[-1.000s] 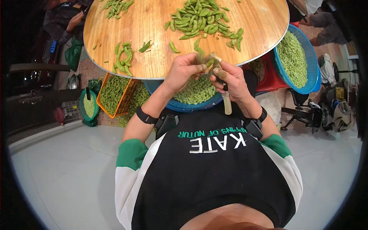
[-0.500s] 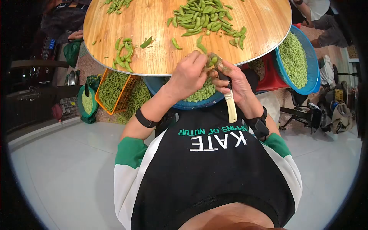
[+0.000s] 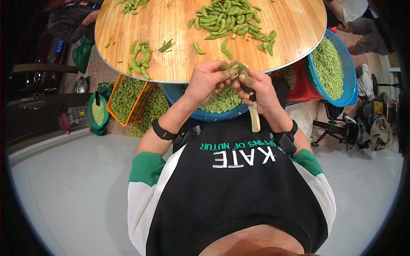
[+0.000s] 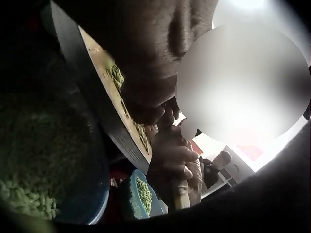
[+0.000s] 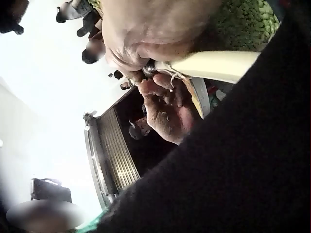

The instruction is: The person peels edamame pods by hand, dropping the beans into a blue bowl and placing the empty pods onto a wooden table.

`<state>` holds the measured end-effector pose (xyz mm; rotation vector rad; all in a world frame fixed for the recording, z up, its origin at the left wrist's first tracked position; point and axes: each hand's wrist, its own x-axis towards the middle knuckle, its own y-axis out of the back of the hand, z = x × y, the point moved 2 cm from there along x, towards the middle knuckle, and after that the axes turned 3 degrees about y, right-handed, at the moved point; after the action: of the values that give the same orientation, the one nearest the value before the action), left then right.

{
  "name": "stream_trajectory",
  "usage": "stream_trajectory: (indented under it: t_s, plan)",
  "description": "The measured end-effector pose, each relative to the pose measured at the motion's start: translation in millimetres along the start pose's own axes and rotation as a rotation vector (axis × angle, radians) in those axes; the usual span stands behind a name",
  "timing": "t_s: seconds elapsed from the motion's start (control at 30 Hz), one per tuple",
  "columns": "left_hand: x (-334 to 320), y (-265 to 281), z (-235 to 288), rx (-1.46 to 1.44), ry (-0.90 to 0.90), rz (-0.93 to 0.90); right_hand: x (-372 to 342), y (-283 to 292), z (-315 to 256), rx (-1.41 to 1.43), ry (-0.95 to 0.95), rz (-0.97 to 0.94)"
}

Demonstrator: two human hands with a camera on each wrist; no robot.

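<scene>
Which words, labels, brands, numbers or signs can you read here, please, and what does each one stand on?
"KATE": white, upside down in the head view, on the shirt; more letters may be hidden.
"APPINS OF NUTUR": green, also upside down on the shirt; its ends may be hidden.
Blue plate, upper left: too small and blurred to read.

Makeshift shelling area, home or shopfront unclear: round wooden table [image 3: 171, 23] at 12 o'clock, orange crate [image 3: 140, 103] of pods [image 3: 127, 97] at 10, blue basin [image 3: 350, 88] of shelled beans [image 3: 328, 64] at 2, blue number plate [image 3: 60, 45] at 10, tiled floor [image 3: 64, 183] at 8.
</scene>
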<state>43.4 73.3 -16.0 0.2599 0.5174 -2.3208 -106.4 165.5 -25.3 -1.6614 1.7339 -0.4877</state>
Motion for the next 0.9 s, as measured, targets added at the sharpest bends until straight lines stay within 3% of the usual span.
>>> stream_trajectory:
  t_s: [0.13, 0.2, 0.23, 0.3, 0.33, 0.4, 0.5, 0.6, 0.73, 0.83, 0.87, 0.9]
  plan:
    - [1.9, 3.9, -7.0, -0.193, 0.055, -0.101, 1.1, 0.7, -2.2, -0.233, 0.076, 0.041]
    - [-0.2, 2.3, -5.3, 0.101, 0.000, 0.025, 3.1, -1.3, -0.2, -0.610, 0.235, 0.131]
    - [-1.6, 0.2, -5.1, 0.101, 0.000, 0.027, 6.4, 0.9, 4.3, -0.609, 0.234, 0.129]
    - [-4.7, -4.0, -4.4, 0.403, -0.077, 0.087, 9.8, 1.6, 4.5, -1.035, 0.739, 0.163]
    - [-5.8, -5.8, -6.8, 0.402, -0.076, 0.088, 9.1, 2.5, 4.8, -1.035, 0.737, 0.162]
    - [-7.7, -8.5, -7.9, 0.553, -0.162, 0.146, 6.8, -0.9, 1.5, -1.293, 0.818, 0.176]
    - [-11.8, -12.7, -1.9, 0.649, -0.167, 0.141, 2.5, -10.9, -4.9, -1.358, 0.940, 0.129]
    - [-11.6, -16.3, -2.9, 0.588, -0.026, 0.126, 2.3, -7.0, 2.4, -1.459, 0.950, 0.124]
    - [-21.2, -20.8, 0.6, 0.476, 0.025, 0.108, 7.0, 3.4, 4.0, -1.458, 0.891, 0.117]
    - [-32.8, -18.2, 5.2, 0.959, -0.313, 0.163, 11.9, 14.4, 3.7, -1.400, 0.854, 0.096]
    - [-33.3, -9.4, 9.1, 0.960, -0.316, 0.170, 10.1, 14.3, 2.2, -1.370, 0.785, 0.049]
    - [-32.7, 1.7, 17.9, 1.153, -0.516, 0.311, 8.5, 12.0, 1.0, -1.340, 0.715, 0.001]
